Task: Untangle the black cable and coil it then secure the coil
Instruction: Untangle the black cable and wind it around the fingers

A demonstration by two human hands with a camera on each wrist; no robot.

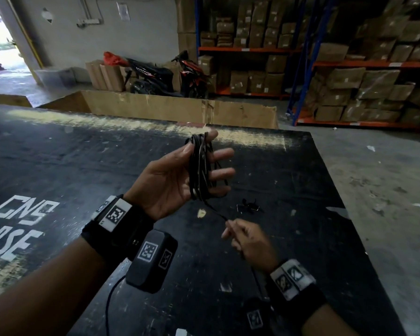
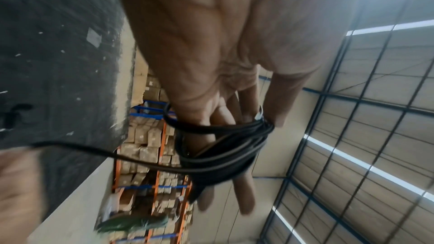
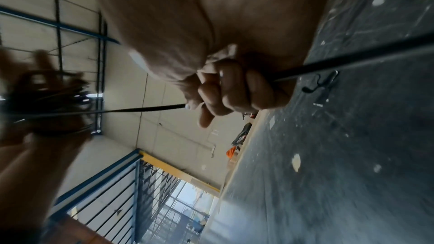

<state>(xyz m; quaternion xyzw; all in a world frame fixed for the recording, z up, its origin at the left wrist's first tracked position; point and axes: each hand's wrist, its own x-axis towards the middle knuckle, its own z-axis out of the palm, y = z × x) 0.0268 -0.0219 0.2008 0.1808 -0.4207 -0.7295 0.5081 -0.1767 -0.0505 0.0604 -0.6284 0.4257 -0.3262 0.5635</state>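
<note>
The black cable point(image 1: 200, 170) is wound in several loops round the spread fingers of my left hand point(image 1: 199, 144), which is held palm up above the black table point(image 1: 83, 154). My thumb lies against the coil point(image 2: 223, 151) by the index finger. A free stretch of the cable runs down from the coil to my right hand point(image 1: 229, 224), whose curled fingers point(image 3: 225, 92) grip it; the rest trails off past that wrist. A small black clip point(image 1: 249, 206) lies on the table just right of both hands.
A large open cardboard box point(image 1: 180, 107) stands beyond the table's far edge. Behind it are two parked scooters point(image 1: 170, 76) and shelving point(image 1: 349, 64) stacked with cartons. Bare concrete floor point(image 1: 386, 178) lies to the right.
</note>
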